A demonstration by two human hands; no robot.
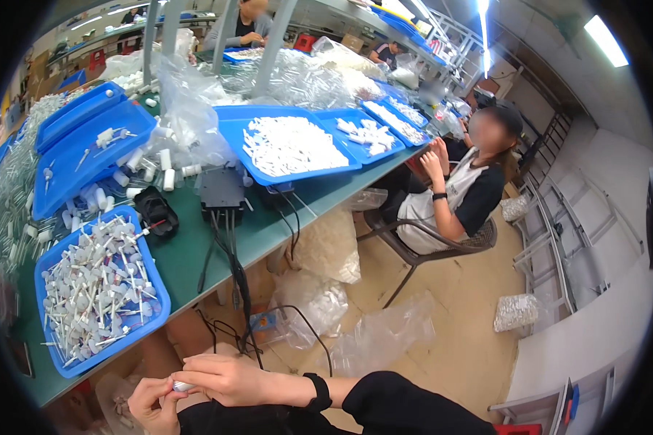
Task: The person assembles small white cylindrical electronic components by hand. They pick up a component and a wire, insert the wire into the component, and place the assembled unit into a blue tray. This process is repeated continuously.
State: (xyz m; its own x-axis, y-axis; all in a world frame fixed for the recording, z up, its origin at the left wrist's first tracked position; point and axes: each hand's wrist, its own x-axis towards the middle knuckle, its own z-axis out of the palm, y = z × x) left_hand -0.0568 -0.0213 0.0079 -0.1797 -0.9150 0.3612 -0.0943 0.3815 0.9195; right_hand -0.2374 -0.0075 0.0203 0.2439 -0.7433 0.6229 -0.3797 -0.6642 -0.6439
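Note:
Low at the front edge, my left hand (151,406) and my right hand (223,378) meet over my lap. Between their fingertips is a small whitish cylindrical piece (183,386); the fingers cover most of it, so its exact kind does not show. Both hands are closed on it. Just beyond them on the green table (185,279) is a blue tray (163,308) heaped with small white parts (98,290) that have thin stems and wider heads. A black band circles my right wrist.
Behind sit a black open case (156,212), a black box with cables (223,190) hanging off the edge, and a blue tray of white pieces (290,147). A person (453,188) sits in a chair at right. Plastic bags (315,304) lie on the floor.

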